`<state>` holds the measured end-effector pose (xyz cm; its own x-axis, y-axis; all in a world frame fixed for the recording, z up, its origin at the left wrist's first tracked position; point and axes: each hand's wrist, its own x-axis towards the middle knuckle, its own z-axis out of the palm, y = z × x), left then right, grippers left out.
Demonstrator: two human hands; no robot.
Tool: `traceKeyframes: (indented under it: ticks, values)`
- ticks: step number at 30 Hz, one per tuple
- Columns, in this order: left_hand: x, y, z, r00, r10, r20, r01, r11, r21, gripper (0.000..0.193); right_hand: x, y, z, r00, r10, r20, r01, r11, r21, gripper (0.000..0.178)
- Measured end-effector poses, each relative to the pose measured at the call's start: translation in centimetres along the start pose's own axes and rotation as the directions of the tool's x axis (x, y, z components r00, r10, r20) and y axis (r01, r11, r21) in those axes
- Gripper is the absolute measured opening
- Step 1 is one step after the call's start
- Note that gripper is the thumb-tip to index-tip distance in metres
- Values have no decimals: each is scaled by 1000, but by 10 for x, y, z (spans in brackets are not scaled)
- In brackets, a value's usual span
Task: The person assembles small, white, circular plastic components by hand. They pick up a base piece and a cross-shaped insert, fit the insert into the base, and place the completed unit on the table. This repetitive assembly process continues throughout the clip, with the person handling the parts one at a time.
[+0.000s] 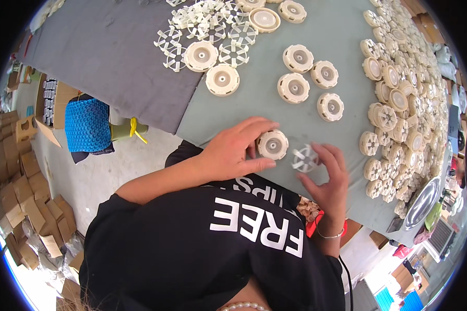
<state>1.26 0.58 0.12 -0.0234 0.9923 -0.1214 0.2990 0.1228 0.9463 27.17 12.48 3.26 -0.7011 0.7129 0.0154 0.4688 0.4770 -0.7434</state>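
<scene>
My left hand (pixel 228 150) curls round one side of a cream round plastic cap (pixel 272 145) with a hollow centre, held at the near edge of the table. Just right of it, my right hand (pixel 328 179) pinches a white spoked plastic ring (pixel 304 158) between thumb and fingers. The ring is slightly smeared by motion and sits apart from the cap. Beyond my hands lie several loose caps, among them a cap (pixel 293 88) and a cap (pixel 330 107). A pile of white spoked rings (pixel 205 20) lies at the far left of these.
A large heap of caps (pixel 399 114), many with spoked rings in them, covers the table's right side. A grey cloth (pixel 124 57) spreads over the left part. Below it stand a blue-covered seat (pixel 88 124) and an open carton (pixel 59 103). Flattened cardboard (pixel 15 192) is stacked at far left.
</scene>
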Motion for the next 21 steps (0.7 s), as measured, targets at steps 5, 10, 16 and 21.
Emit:
traceKeyframes:
  ticks: [5, 10, 16, 21]
  values:
    - [0, -9, 4, 997, 43, -59, -46, 998, -52, 64, 33, -24, 31, 971, -216, 104, 209, 975, 68, 66]
    - [3, -10, 10, 989, 80, -124, -76, 996, 37, 59, 40, -27, 33, 957, -211, 201, 235, 967, -101, 64]
    - [9, -9, 4, 996, -22, -86, 12, 994, -113, 57, 39, -23, 39, 957, -219, 190, 245, 961, -125, 66]
    - [9, -14, 12, 983, 0, -185, -22, 992, -120, 56, 29, -14, 58, 960, -257, 107, 275, 935, -223, 70]
